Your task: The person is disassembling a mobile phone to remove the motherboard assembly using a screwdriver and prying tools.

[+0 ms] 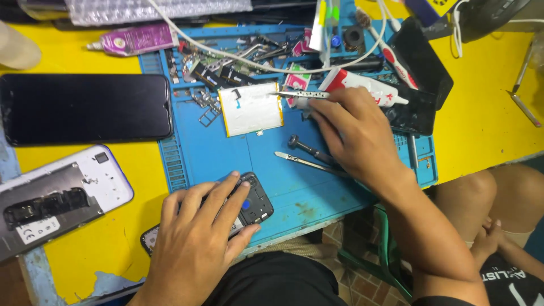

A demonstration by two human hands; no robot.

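Tweezers (299, 94) pinched in right hand (354, 136); left hand (198, 238) flat on opened phone (255, 207).

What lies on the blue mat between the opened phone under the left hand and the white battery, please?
In the head view, only bare blue mat lies between the opened phone under the left hand and the white battery.

We see a yellow surface (85, 51) carrying a blue work mat (294, 187). On the mat lies a white battery (249, 109) edged in yellow, and a silver pair of tweezers (297, 94) dotted with small holes. Far off are a white-and-red tube (362, 86) and a magenta tube (133, 38). At left lie a black phone screen (85, 107) and a white phone shell (56, 198) with a grey metal inside.
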